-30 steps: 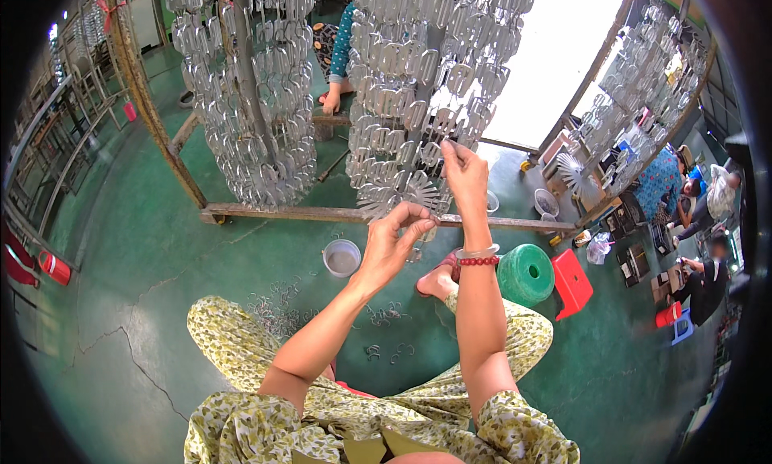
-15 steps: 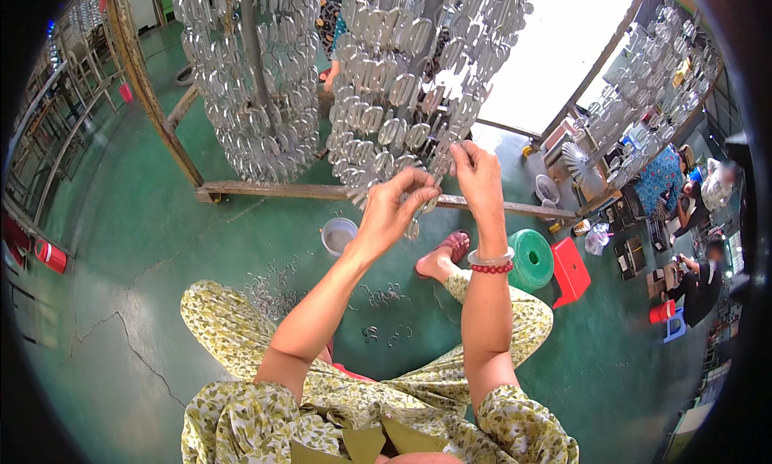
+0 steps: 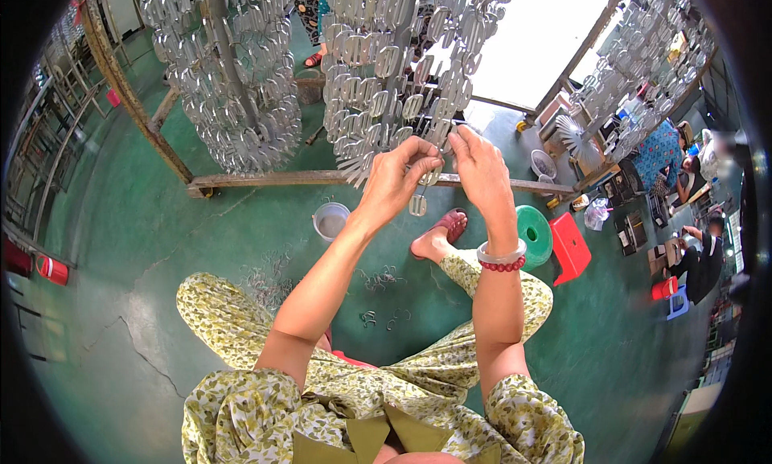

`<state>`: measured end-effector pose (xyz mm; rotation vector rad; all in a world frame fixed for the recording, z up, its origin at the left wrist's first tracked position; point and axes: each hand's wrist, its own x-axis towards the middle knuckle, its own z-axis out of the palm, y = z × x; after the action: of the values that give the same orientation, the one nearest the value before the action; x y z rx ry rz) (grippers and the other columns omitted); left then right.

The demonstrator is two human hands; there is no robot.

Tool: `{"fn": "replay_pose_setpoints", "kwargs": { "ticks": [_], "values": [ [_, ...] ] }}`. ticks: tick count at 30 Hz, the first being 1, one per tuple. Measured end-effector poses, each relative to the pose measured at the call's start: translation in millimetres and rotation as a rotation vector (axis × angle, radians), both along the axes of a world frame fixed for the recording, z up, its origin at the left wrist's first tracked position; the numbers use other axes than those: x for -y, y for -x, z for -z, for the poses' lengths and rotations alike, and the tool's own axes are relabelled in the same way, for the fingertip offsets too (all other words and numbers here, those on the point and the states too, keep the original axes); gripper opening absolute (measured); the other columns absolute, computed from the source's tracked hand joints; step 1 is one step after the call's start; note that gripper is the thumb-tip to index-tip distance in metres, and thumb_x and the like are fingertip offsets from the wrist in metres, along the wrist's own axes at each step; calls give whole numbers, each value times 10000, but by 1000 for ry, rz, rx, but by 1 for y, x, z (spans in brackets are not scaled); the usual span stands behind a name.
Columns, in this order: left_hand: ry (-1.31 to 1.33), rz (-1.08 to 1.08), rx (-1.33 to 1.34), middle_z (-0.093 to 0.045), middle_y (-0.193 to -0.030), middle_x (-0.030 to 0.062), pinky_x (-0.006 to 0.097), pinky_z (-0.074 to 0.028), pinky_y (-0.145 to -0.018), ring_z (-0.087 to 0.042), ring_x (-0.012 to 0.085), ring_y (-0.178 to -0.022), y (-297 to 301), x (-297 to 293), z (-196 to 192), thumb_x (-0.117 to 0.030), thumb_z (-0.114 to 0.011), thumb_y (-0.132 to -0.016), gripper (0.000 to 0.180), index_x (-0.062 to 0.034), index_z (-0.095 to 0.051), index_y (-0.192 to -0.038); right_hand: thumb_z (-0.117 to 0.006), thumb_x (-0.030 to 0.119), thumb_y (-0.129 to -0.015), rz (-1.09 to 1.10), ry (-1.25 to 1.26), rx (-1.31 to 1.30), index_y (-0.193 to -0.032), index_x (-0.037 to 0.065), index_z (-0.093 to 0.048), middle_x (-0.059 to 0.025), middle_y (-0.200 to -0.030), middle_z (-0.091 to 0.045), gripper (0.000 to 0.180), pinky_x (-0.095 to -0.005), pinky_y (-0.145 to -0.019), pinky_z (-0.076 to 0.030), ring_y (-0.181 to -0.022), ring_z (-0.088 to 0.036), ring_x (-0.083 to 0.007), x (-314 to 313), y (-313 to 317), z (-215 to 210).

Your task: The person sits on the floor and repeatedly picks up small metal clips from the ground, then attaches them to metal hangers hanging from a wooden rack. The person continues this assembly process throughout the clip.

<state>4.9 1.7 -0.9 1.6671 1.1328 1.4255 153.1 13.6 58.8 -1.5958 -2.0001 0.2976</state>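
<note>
Strings of shiny silver oval metal pieces [image 3: 362,82] hang on a rack in front of me, and both of my hands are raised at their lower end. My left hand [image 3: 402,174] is closed, thumb and forefinger pinched at a small metal piece. Just under those fingers a single oval metal piece [image 3: 418,205] dangles. Close by on the right, my right hand [image 3: 482,170] is closed too, its fingertips against the hanging pieces. What exactly lies between its fingers is hidden. A clear bangle and a red bead bracelet [image 3: 502,264] circle the right wrist.
The rack's low bar [image 3: 273,178] crosses ahead. On the green floor stand a pale bowl [image 3: 330,221], a green round stool [image 3: 532,237] and a red stool [image 3: 569,249]. Loose wire hooks [image 3: 269,283] lie scattered. Another hanging cluster [image 3: 233,86] is at left; people work at far right.
The view has shifted slightly. My left fingers have moved up and right towards the right hand, whose fingers now tilt further left. The dangling oval piece shows more plainly below the left hand.
</note>
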Motion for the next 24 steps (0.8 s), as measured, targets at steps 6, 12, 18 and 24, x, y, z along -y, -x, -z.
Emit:
{"fn": "replay_pose_setpoints", "kwargs": {
  "ticks": [6,12,18,24],
  "values": [
    [-57,-1,-26,-701,-869,98,305,-491,-701,-661,176,-777,-8,-6,13,-122,-656,-874,172,-9,-619,-999,-421,336,-969,2,-4,-58,-1085,37,-579,-217,-939,-634,358,-499,-787,-439,-914,-588,-403,-2,-9,4],
    [-281,-230,-61,-678,-933,144,354,-499,-697,-664,252,-864,-6,4,15,-148,-724,-807,245,-17,-634,-994,-457,300,-963,-21,-75,-38,-1010,11,-584,-212,-796,-624,320,-461,-681,-441,-759,-607,-394,3,-10,3],
    [-330,-288,-184,-665,-798,74,258,-471,-647,-567,127,-666,-13,2,-53,-129,-742,-795,191,-20,-695,-945,-428,273,-973,-19,-82,41,-1017,57,-556,-221,-857,-629,255,-499,-675,-465,-819,-601,-440,11,-12,1],
    [-285,-182,-170,-659,-795,72,276,-481,-655,-593,145,-675,-10,-6,-65,-103,-693,-824,121,-14,-687,-905,-535,389,-931,-65,-178,-79,-872,17,-555,-239,-788,-650,377,-492,-691,-497,-823,-643,-414,14,-18,-17]
  ]
}}
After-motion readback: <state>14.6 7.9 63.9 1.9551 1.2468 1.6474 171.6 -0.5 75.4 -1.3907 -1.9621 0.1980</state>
